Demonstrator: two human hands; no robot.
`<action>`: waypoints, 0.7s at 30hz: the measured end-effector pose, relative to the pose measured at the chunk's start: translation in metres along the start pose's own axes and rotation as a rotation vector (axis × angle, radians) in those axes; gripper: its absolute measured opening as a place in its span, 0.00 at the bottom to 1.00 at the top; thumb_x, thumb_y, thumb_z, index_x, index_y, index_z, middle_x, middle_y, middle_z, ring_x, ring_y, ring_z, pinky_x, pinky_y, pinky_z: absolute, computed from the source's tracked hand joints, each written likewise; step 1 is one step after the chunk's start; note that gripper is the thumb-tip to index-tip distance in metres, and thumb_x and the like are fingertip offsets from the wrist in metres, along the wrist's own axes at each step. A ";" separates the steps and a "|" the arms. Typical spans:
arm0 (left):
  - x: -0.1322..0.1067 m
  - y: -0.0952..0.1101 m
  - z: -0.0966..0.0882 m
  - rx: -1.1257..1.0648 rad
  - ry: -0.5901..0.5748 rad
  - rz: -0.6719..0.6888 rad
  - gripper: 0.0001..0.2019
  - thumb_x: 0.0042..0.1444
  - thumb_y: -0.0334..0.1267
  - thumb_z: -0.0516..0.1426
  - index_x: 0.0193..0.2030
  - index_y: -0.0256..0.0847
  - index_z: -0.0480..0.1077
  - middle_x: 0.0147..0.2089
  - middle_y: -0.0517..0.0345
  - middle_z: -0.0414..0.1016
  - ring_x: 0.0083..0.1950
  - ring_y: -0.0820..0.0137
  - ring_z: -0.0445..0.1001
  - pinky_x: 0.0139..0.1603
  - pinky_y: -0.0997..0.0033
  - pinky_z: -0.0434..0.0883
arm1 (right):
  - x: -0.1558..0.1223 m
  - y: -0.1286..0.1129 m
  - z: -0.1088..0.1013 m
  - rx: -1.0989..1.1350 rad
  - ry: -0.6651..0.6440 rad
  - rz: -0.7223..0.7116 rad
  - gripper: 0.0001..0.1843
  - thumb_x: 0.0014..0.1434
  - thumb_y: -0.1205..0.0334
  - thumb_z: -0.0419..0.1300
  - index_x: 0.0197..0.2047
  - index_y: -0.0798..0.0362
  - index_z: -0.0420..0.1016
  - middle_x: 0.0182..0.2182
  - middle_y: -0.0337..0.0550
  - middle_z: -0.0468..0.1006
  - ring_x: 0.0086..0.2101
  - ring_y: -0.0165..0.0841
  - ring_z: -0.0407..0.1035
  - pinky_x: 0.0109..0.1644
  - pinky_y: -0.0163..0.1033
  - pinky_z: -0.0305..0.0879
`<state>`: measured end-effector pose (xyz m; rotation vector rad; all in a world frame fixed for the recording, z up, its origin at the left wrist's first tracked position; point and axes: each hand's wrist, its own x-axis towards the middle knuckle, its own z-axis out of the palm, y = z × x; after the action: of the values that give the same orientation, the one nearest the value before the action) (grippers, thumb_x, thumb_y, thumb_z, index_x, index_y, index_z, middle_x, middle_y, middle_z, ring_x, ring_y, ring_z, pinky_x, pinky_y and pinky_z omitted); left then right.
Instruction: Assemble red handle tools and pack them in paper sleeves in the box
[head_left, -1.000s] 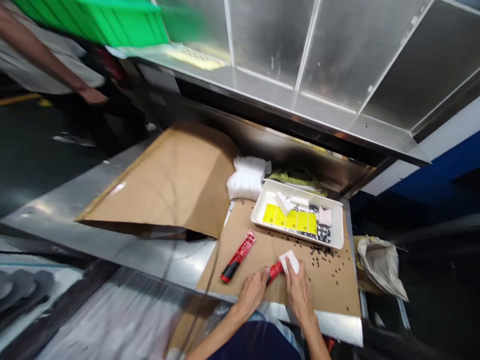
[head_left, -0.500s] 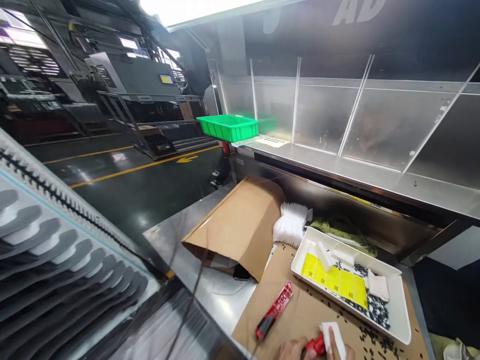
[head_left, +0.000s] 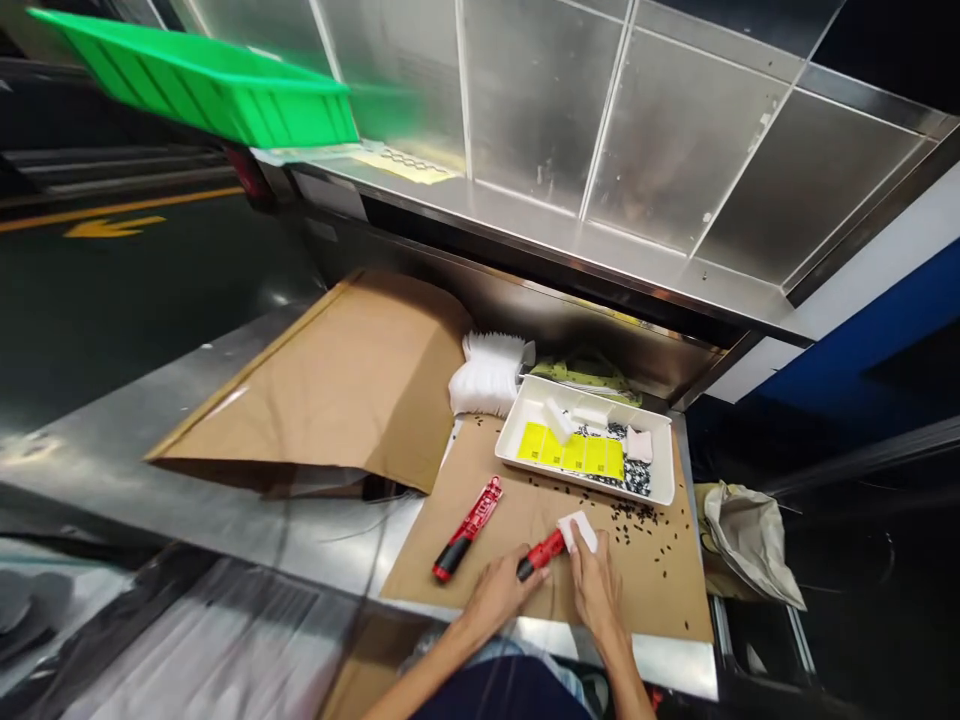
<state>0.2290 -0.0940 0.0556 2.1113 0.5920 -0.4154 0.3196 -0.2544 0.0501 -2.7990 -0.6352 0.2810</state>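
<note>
**Red-and-black handled tool (head_left: 541,555) held between both hands on a cardboard mat**

The left hand (head_left: 501,592) has its fingers curled in around the black end of the tool, gripping it low over the flat brown cardboard sheet (head_left: 652,585). The right hand (head_left: 596,592) reaches to the red end, its fingertips closed on a small white block (head_left: 577,530) that touches the tool's tip. How firmly either hand squeezes cannot be told. The tool lies slanted at the near edge of the sheet, just in front of the person.

A second red-and-black tool (head_left: 467,528) lies loose on the sheet to the left, apart from both hands. Tiny black bits (head_left: 637,515) are scattered over the cardboard near the right hand. Behind them sits a shallow white rectangular tray (head_left: 510,428) holding yellow label strips (head_left: 574,455) and a few white pieces. A stack of white pads (head_left: 487,375) rests just left of the tray, against a large folded brown cardboard panel (head_left: 337,380). All of this lies on a steel bench (head_left: 247,515). A green plastic bin (head_left: 202,85) stands on the metal shelf above, and a crumpled grey bag (head_left: 750,535) hangs off the right end.
</note>
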 end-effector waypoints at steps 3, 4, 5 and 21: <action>0.013 -0.002 -0.007 -0.184 -0.069 -0.058 0.32 0.59 0.67 0.45 0.44 0.38 0.71 0.34 0.48 0.79 0.34 0.60 0.79 0.32 0.67 0.70 | 0.003 -0.003 0.007 -0.082 0.022 -0.001 0.27 0.72 0.62 0.46 0.71 0.39 0.61 0.50 0.51 0.74 0.42 0.38 0.78 0.40 0.38 0.74; 0.018 -0.003 -0.010 -0.242 -0.098 -0.087 0.35 0.58 0.70 0.41 0.43 0.38 0.70 0.29 0.50 0.77 0.27 0.63 0.76 0.26 0.69 0.67 | 0.004 -0.003 0.009 -0.099 0.028 0.003 0.27 0.72 0.63 0.46 0.71 0.40 0.61 0.50 0.51 0.74 0.42 0.39 0.77 0.40 0.39 0.74; 0.023 -0.005 -0.012 -0.296 -0.124 -0.116 0.38 0.57 0.73 0.38 0.42 0.38 0.68 0.26 0.53 0.75 0.22 0.66 0.72 0.22 0.70 0.64 | 0.005 -0.004 0.011 -0.107 0.034 0.006 0.27 0.72 0.63 0.46 0.71 0.39 0.61 0.50 0.52 0.74 0.42 0.39 0.77 0.40 0.39 0.74; 0.035 -0.007 -0.016 -0.621 -0.156 -0.309 0.32 0.63 0.68 0.41 0.41 0.39 0.67 0.16 0.60 0.68 0.14 0.72 0.61 0.16 0.75 0.52 | 0.009 -0.004 0.023 -0.127 0.043 -0.044 0.29 0.70 0.67 0.43 0.69 0.36 0.64 0.57 0.53 0.72 0.48 0.43 0.74 0.44 0.42 0.71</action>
<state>0.2554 -0.0681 0.0426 1.3883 0.8343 -0.4869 0.3203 -0.2424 0.0285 -2.8981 -0.7269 0.1778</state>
